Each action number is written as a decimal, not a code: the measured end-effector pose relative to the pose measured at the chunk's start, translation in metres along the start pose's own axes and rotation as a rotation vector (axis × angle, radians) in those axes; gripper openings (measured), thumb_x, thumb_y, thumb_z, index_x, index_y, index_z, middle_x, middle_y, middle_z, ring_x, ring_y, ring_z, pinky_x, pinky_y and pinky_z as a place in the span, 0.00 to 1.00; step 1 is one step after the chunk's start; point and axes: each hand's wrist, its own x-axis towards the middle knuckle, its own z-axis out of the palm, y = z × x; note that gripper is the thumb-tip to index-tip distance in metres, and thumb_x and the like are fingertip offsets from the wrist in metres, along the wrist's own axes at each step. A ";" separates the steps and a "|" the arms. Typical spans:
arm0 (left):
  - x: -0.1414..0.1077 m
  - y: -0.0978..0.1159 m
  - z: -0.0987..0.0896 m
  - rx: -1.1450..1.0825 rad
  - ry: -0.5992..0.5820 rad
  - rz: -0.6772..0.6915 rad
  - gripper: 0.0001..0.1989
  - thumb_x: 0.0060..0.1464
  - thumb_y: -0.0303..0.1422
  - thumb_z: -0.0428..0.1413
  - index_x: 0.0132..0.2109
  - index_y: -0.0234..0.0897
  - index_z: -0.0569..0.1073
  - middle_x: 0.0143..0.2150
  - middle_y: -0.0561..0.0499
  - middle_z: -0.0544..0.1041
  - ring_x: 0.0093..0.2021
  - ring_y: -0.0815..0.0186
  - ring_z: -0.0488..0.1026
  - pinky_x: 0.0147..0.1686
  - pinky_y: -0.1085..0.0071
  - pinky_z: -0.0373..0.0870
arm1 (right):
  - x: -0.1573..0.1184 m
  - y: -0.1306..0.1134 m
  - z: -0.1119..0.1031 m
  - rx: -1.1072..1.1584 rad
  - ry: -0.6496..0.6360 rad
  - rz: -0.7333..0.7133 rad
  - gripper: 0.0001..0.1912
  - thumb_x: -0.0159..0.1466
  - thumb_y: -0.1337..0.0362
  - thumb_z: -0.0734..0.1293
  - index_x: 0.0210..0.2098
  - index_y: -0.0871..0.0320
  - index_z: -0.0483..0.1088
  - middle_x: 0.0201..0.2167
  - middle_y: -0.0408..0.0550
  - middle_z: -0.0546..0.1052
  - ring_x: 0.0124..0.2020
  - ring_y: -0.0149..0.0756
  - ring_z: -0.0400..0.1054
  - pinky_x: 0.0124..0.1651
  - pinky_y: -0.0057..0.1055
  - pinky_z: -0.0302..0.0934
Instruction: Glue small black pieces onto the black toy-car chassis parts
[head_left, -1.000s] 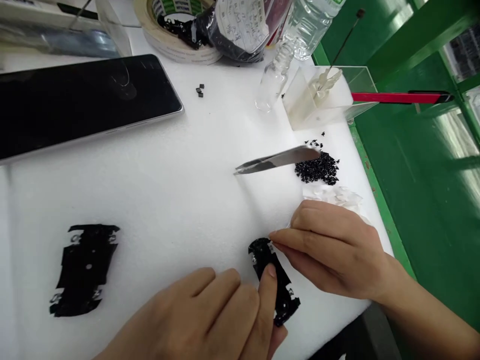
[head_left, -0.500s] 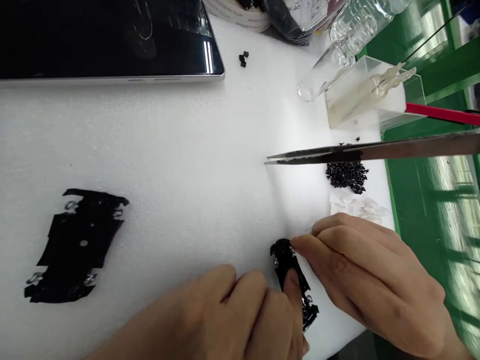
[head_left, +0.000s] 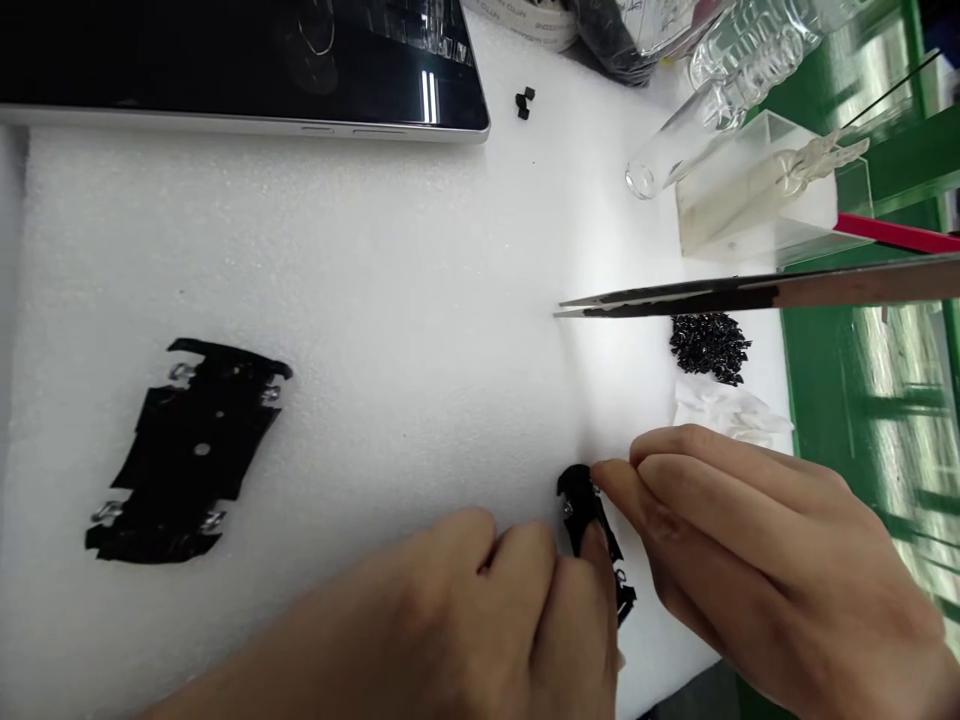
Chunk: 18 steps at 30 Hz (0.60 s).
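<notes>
A small black plate with clear bits along its edges (head_left: 582,498) is pinched by my left hand (head_left: 480,620), its thumb lying along the plate. My right hand (head_left: 757,540) has its fingertips closed at the plate's upper right corner; what lies between them is hidden. A similar black plate (head_left: 199,450) lies flat on the white foam surface (head_left: 405,300) at the left. Above the hands, metal tweezers (head_left: 720,295) point leftwards with tips slightly apart; what supports them is out of view.
A pile of tiny black parts (head_left: 710,346) and a crumpled white tissue (head_left: 727,408) lie right of centre. Behind stand a clear box (head_left: 757,210) and clear glass-like tubes (head_left: 675,150). A dark-screened tablet (head_left: 247,65) fills the upper left, near several small black pieces (head_left: 523,103).
The view has shifted, so the surface items sit farther right and slightly higher. Both hands keep nearly the same pose around the held plate, which tilts slightly differently.
</notes>
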 end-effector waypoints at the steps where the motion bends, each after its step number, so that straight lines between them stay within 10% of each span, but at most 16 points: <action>1: 0.001 0.000 0.000 -0.003 -0.004 0.002 0.06 0.59 0.32 0.70 0.40 0.33 0.84 0.25 0.55 0.71 0.19 0.64 0.64 0.09 0.60 0.57 | -0.002 0.001 0.002 -0.020 0.022 -0.024 0.14 0.74 0.78 0.65 0.34 0.57 0.64 0.31 0.44 0.71 0.31 0.29 0.67 0.30 0.33 0.64; 13: -0.003 -0.011 -0.009 -0.161 0.083 -0.093 0.14 0.77 0.32 0.52 0.56 0.23 0.77 0.33 0.54 0.75 0.25 0.65 0.71 0.16 0.59 0.68 | -0.036 0.003 0.006 -0.157 0.160 -0.119 0.12 0.74 0.52 0.73 0.44 0.54 0.81 0.35 0.52 0.80 0.40 0.44 0.78 0.37 0.37 0.76; 18: -0.001 -0.014 -0.019 -0.200 0.052 -0.119 0.13 0.79 0.30 0.49 0.58 0.27 0.75 0.37 0.52 0.81 0.31 0.65 0.77 0.25 0.61 0.76 | -0.034 -0.008 0.007 -0.176 0.208 -0.089 0.08 0.74 0.57 0.73 0.49 0.52 0.82 0.37 0.51 0.83 0.41 0.43 0.80 0.40 0.38 0.78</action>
